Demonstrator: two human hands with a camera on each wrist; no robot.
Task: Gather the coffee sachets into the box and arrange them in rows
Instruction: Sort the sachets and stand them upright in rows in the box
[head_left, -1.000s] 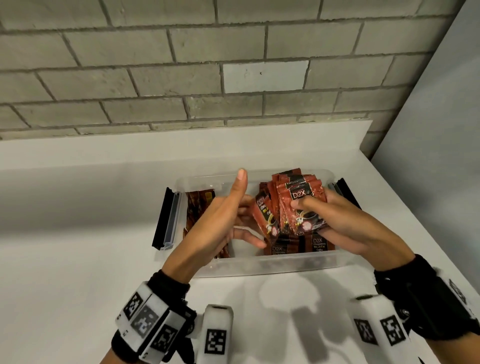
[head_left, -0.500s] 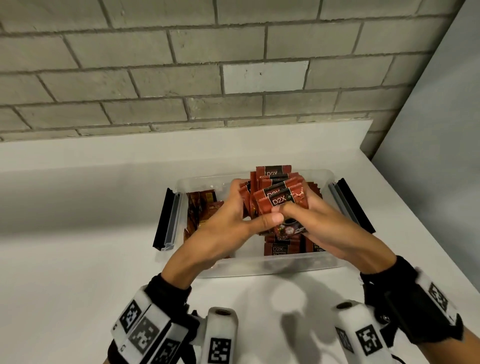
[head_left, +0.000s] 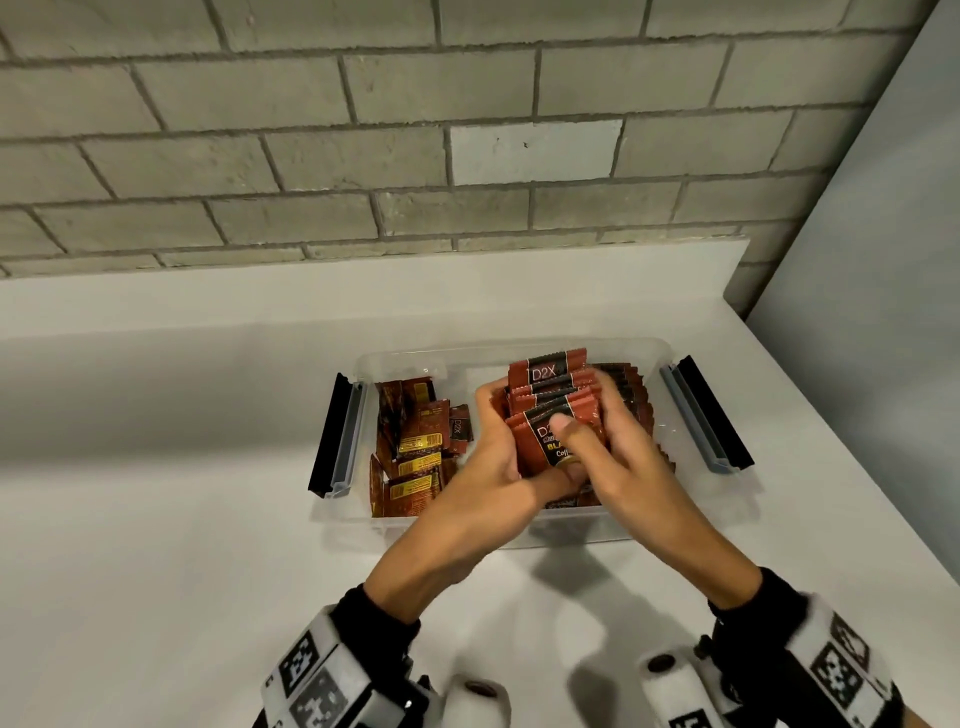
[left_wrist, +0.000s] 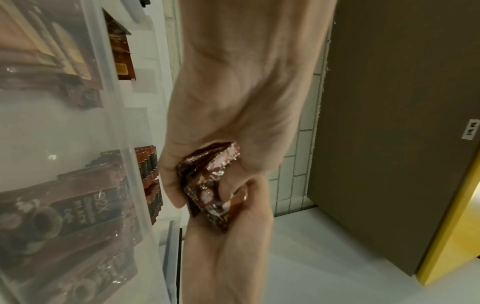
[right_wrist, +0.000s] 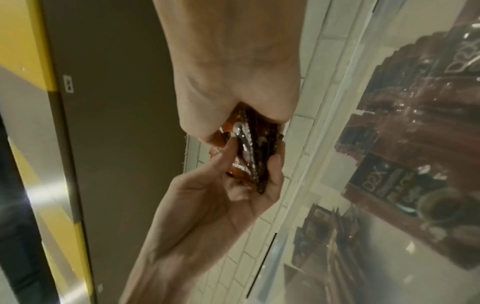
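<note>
Squaring up a bundle of coffee sachets (head_left: 553, 415) is the step in hand, by my reading: both hands are clasped on one thick stack of red packets, held above the middle of the clear plastic box (head_left: 519, 538). The left hand (head_left: 493, 467) grips the stack from its left side, fingers curled behind and the thumb across the lower front. The right hand (head_left: 613, 462) grips from the other side, its thumb pressing the face of the front packet. The wrist views show the same thing from below: the left hand (left_wrist: 233, 127) and the right hand (right_wrist: 233, 86) each pinch the crimped bottom edges of the packets.

Beyond the right hand, more sachets (head_left: 636, 400) stand on edge in a row against the far right part of the box. To the left of the left hand, a loose jumble of sachets (head_left: 415, 457) lies flat and crooked on the box floor. No packets show on the white counter (head_left: 156, 545), so gathering looks finished and arranging is what remains.

The next move calls for lowering the held stack upright into the open space beneath the hands, beside the standing row, keeping the edges level so nothing fans out. After that, the jumbled sachets beside the left hand need picking up and lining up too.
</note>
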